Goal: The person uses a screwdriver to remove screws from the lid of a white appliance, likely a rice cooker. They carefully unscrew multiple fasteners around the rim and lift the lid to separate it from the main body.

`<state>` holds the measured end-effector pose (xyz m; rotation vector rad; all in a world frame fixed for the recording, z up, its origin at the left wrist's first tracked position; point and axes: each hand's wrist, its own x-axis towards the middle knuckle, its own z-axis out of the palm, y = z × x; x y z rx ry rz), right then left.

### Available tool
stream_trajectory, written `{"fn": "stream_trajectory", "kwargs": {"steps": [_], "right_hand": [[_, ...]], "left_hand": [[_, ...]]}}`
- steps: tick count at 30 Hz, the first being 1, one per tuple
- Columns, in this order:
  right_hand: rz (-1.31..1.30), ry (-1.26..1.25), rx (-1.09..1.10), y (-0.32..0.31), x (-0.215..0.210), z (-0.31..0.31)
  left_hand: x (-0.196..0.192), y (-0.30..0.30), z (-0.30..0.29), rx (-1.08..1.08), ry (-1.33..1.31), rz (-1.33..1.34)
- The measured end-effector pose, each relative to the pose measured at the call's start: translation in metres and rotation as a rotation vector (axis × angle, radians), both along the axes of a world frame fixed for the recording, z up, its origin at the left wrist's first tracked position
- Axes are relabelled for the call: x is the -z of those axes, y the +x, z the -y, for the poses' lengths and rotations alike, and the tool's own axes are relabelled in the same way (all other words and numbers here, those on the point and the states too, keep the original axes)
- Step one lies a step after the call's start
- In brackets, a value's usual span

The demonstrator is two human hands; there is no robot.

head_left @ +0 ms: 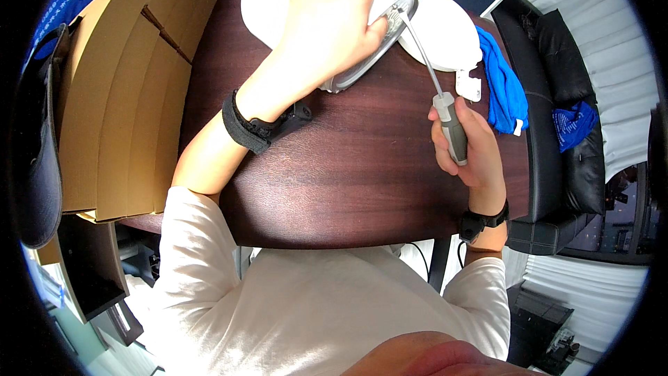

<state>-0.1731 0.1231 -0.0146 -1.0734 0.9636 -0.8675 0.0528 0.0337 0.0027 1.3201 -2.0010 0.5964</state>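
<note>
A white rounded appliance [260, 10] with a grey rim [363, 69] lies on its side at the far part of the table. My left hand [330, 21] rests flat on it, fingers spread. In my right hand [480, 146] is a screwdriver [454, 131] with a grey handle, its long metal shaft pointing up and left. The tip reaches the open side of the appliance, inside the grey rim; whether it sits in a screw I cannot tell. Just right of the appliance lies a white round lid-like part [445, 31] with a small tab at its near edge.
A crumpled blue cloth [504, 87] lies at the table's right edge. Cardboard boxes [115, 104] line the left side of the dark wooden table [341, 188], with a dark cap [42, 167] beside them. A black sofa [536, 125] bearing a blue bag [575, 127] stands to the right.
</note>
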Motion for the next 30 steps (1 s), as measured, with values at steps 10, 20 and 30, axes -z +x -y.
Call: {"fn": "stream_trajectory", "kwargs": {"steps": [10,20,30], "right_hand": [[0.078,0.092,-0.049,-0.002,-0.005,0.000],[0.152,0.190,-0.040,-0.003,-0.012,-0.003],[0.163,0.218,-0.050,-0.004,-0.014,-0.003]], "left_hand": [[0.000,-0.002,-0.002,-0.028,0.002,-0.009],[0.002,-0.002,-0.003,-0.030,-0.002,-0.014],[0.002,-0.002,-0.004,-0.026,-0.001,-0.021]]}}
